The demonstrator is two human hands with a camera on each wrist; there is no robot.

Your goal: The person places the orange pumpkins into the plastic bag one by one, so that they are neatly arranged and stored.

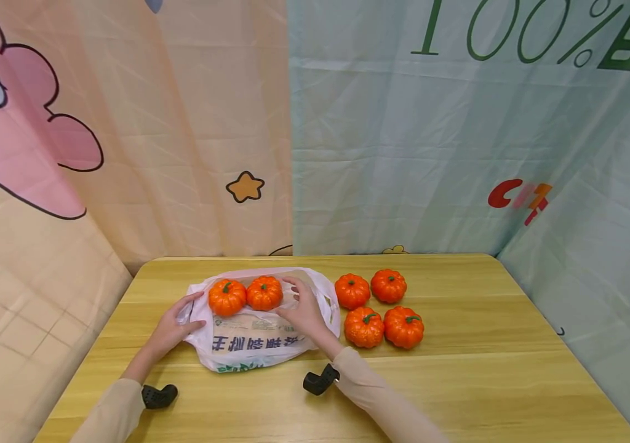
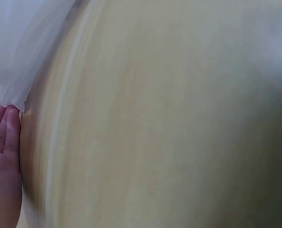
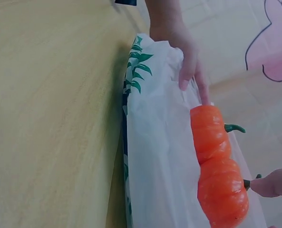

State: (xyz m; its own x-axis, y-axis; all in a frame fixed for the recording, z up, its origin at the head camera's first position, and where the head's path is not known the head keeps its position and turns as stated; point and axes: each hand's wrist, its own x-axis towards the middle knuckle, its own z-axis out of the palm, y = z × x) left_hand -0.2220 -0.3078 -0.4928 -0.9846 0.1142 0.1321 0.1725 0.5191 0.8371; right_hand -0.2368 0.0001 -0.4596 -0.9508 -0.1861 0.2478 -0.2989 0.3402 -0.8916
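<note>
A white plastic bag point(image 1: 271, 360) with printed lettering and green leaves lies on its side on the table. Two small orange pumpkins point(image 1: 227, 298) with green stems sit side by side at its mouth. My left hand point(image 1: 173, 327) holds the bag's left edge, thumb towards the front; in the left wrist view its fingertips go behind the plastic. My right hand point(image 1: 305, 311) hovers over the bag beside the right one of the two pumpkins point(image 1: 264, 293), thumb and fingers spread, nothing between them. In the right wrist view its thumb point(image 3: 272, 184) appears close to a stem.
Several more orange pumpkins point(image 1: 364, 327) stand grouped on the wooden table point(image 1: 492, 375), just right of the bag. Printed cloth point(image 1: 381, 154) hangs behind the table's back edge and at both sides. Each wrist wears a black camera mount point(image 1: 320, 379).
</note>
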